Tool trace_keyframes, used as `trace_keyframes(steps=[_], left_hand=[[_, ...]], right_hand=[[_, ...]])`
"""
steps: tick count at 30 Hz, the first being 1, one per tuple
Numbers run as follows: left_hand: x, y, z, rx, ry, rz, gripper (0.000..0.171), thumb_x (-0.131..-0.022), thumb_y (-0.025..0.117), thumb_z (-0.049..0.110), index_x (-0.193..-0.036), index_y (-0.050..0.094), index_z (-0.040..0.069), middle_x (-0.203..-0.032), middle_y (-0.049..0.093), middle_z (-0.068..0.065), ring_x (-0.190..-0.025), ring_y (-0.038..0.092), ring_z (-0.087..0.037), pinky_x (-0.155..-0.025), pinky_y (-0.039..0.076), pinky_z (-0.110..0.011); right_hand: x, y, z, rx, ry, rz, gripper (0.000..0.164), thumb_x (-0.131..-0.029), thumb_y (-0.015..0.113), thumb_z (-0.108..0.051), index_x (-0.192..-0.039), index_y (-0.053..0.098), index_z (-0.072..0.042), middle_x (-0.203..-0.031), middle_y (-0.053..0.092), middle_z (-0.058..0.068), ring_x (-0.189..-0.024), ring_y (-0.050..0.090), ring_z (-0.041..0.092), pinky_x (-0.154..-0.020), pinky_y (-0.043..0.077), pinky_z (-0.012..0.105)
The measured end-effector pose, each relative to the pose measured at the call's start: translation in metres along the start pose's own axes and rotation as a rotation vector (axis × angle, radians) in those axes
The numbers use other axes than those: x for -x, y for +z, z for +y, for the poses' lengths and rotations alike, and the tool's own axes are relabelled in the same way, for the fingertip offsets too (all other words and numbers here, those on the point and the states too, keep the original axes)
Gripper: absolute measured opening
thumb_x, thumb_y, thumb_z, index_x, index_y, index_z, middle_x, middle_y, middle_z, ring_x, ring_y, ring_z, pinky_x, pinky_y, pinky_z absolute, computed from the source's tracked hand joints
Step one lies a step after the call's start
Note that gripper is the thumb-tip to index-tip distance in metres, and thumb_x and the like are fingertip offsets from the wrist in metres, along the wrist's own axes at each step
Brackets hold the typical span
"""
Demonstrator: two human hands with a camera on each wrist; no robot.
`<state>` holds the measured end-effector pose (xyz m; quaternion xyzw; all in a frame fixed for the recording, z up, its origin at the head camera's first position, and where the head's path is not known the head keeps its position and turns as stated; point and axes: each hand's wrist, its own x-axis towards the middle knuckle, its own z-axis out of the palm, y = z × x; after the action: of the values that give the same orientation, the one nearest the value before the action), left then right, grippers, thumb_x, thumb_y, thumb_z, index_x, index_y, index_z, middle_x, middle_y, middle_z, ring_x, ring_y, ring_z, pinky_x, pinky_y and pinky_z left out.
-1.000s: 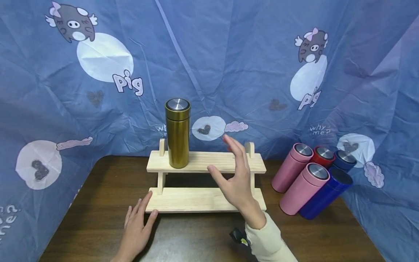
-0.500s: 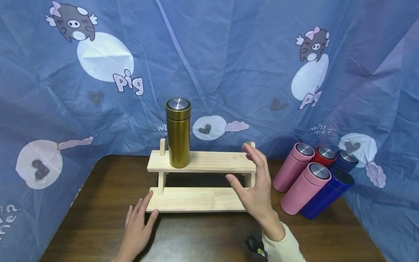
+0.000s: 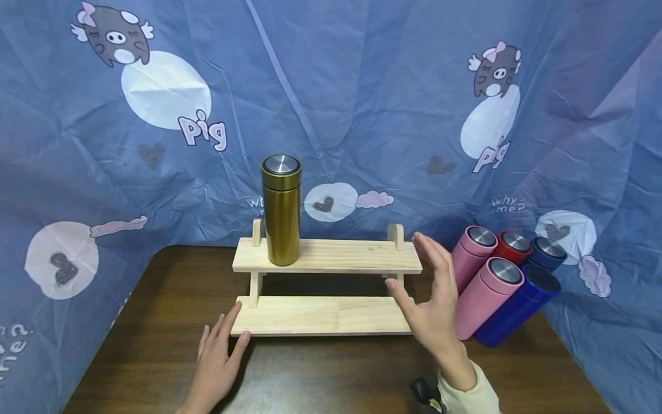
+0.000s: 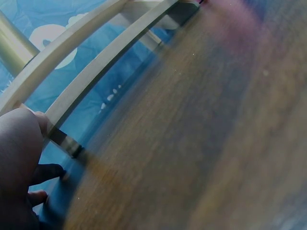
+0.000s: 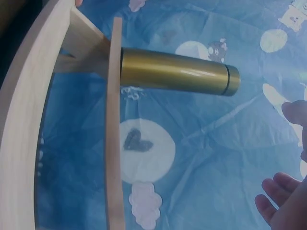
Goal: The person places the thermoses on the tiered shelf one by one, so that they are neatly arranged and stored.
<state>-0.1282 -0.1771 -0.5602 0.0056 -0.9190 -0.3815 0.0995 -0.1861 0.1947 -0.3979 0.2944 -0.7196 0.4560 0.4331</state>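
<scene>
A gold thermos bottle [image 3: 282, 218] with a steel-topped lid stands upright at the left of the upper board on a two-tier wooden rack [image 3: 320, 316]. My left hand [image 3: 214, 359] rests at the rack's lower left corner, thumb and fingers spread along the board's end. Fingers apart and holding nothing, my right hand [image 3: 434, 305] hovers beside the rack's right end, overlapping the nearer pink bottles in the head view. In the right wrist view the gold thermos bottle [image 5: 177, 72] lies well away from that hand's fingers [image 5: 276, 191].
Right of the rack cluster two pink thermos bottles [image 3: 491, 299], a red one [image 3: 512, 247], a dark blue one [image 3: 548, 253] and a bright blue one [image 3: 517, 305]. A blue printed cloth [image 3: 331, 86] hangs behind the brown table [image 3: 310, 379]. A small black object [image 3: 425, 391] hangs by the right sleeve.
My right hand has moved right, from in front of the rack toward the bottle cluster, staying spread. The left hand and the gold thermos bottle have kept their places.
</scene>
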Motion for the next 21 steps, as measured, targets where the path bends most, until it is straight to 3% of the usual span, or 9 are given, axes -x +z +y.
trace_keyframes(steps=[10,13,17,21], left_hand=[[0.001,0.0,-0.001,0.006,0.008,0.007,0.064,-0.117,0.057,0.039,-0.172,0.037,0.013,-0.171,0.044,-0.027,-0.154,0.036,-0.066,-0.125,0.014,-0.081],[0.001,0.0,-0.001,0.007,0.019,0.015,0.063,-0.117,0.057,0.038,-0.171,0.037,0.013,-0.17,0.045,-0.027,-0.154,0.036,-0.066,-0.125,0.015,-0.081],[0.001,0.001,-0.002,0.008,0.027,0.021,0.063,-0.117,0.057,0.038,-0.171,0.038,0.013,-0.17,0.046,-0.027,-0.153,0.037,-0.066,-0.125,0.015,-0.081],[0.002,0.001,-0.003,0.015,0.038,0.034,0.062,-0.116,0.059,0.036,-0.171,0.039,0.013,-0.169,0.047,-0.026,-0.153,0.039,-0.065,-0.125,0.015,-0.081]], right_hand=[[-0.006,-0.023,0.008,-0.01,0.043,0.069,0.086,-0.098,0.086,-0.046,-0.15,0.054,0.014,-0.146,0.062,0.028,-0.141,0.059,0.022,-0.118,0.046,0.031],[-0.008,-0.033,0.009,-0.01,0.062,0.073,0.082,-0.096,0.09,-0.032,-0.153,0.052,0.014,-0.147,0.062,0.028,-0.142,0.06,0.022,-0.119,0.046,0.03],[-0.012,-0.045,0.01,-0.037,0.093,0.084,0.08,-0.088,0.089,-0.002,-0.155,0.048,0.014,-0.149,0.064,0.015,-0.143,0.06,0.023,-0.12,0.046,0.031],[-0.015,-0.056,0.013,-0.061,0.118,0.108,0.082,-0.085,0.087,0.008,-0.155,0.046,0.015,-0.149,0.065,0.009,-0.141,0.061,0.025,-0.119,0.047,0.031]])
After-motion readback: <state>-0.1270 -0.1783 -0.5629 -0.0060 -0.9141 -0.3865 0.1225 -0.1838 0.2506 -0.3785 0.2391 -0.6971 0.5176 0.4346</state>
